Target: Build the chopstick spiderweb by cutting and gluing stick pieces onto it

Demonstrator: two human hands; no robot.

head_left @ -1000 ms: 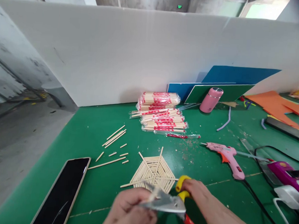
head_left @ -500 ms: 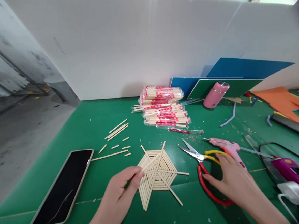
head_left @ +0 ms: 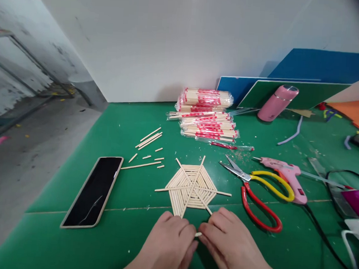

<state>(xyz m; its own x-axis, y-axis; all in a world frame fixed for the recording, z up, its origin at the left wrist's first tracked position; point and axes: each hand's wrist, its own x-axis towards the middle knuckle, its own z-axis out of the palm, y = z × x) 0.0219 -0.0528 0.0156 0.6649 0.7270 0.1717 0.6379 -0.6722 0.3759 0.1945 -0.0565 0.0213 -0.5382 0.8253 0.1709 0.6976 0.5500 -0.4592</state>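
My left hand (head_left: 171,241) and my right hand (head_left: 230,243) meet close together near the front of the table. Both are closed on a thin wooden stick (head_left: 198,234); only a short pale piece shows between the fingers. Just beyond them lies a flat web of wooden sticks (head_left: 207,174), six-sided rings of sticks around crossed spokes, several spoke ends jutting out. My knuckles cover its nearest spoke ends. To the right, scissors (head_left: 245,177) with one yellow and one red handle lie spread on the table, with no hand on them.
A pink glue gun (head_left: 289,169) with a cord lies right of the scissors. Wrapped chopstick bundles (head_left: 208,126) and a pink bottle (head_left: 278,104) stand farther back. Loose sticks (head_left: 150,141) and a phone (head_left: 95,192) are to the left on the green table (head_left: 124,244).
My right hand has left the scissors and come in beside my left. My left hand has drawn back toward me from over the web with its stick. The camera view has shifted.
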